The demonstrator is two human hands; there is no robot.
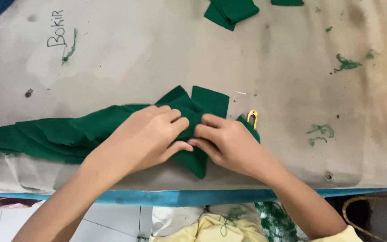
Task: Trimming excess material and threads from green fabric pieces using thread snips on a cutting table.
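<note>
Your left hand (151, 134) and right hand (227, 141) meet over a green cloth piece (202, 105) near the front edge of the worn table (157, 54). Both hands have their fingers curled and pinched closed on the cloth, fingertips nearly touching each other at its middle. The cloth runs long from left to right: a wide, layered strip (45, 134) trails off toward the left side under your left forearm, while a short flap points away from you just beyond your fingers. So the bulk lies on your left hand's side. A small yellow clip (252, 117) sits just beyond your right hand. More green pieces (231, 11) lie well apart at the far edge.
</note>
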